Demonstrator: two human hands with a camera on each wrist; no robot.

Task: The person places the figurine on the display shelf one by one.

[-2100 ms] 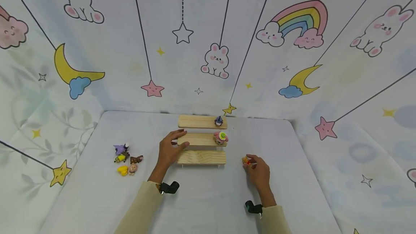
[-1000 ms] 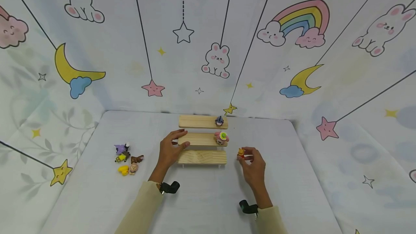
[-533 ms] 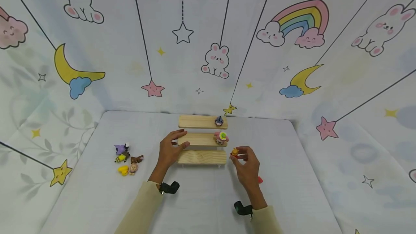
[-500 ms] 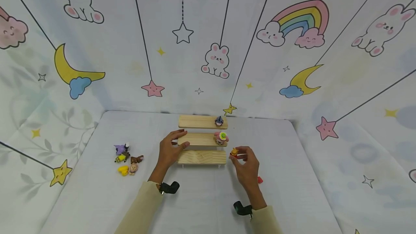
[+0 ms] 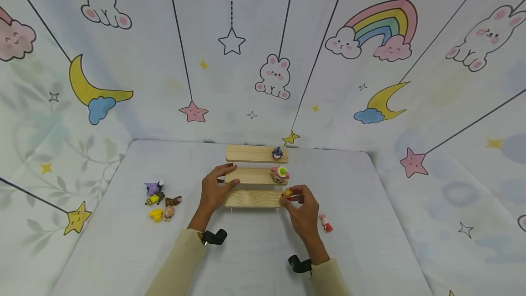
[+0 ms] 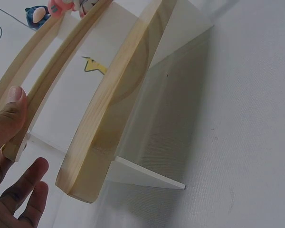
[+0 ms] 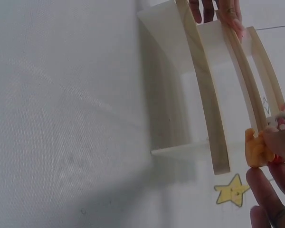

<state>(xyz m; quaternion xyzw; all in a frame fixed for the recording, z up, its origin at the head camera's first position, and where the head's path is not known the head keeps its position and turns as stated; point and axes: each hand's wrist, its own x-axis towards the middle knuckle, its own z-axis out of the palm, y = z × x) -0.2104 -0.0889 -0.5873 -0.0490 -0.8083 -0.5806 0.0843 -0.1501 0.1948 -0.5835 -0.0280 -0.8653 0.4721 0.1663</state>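
A three-tier display stand with wooden boards on white supports stands mid-table. My left hand grips the left end of its middle board, thumb in front. My right hand pinches a small orange-and-red bear figurine at the right end of the lowest board. In the right wrist view the bear is between thumb and fingers; whether it touches the board I cannot tell. A dark blue figurine sits on the top board's right end, and a pink figurine with a yellow-green top on the middle board's.
Left of the stand lie several figurines: a purple one, a yellow-and-dark one, a brown one, a yellow one and a beige one. A pink-and-red figurine lies right of my right hand.
My right hand has lifted the bear figurine and carried it left to the lowest board. The pink-and-red figurine has come into sight behind it. My left hand keeps its place.
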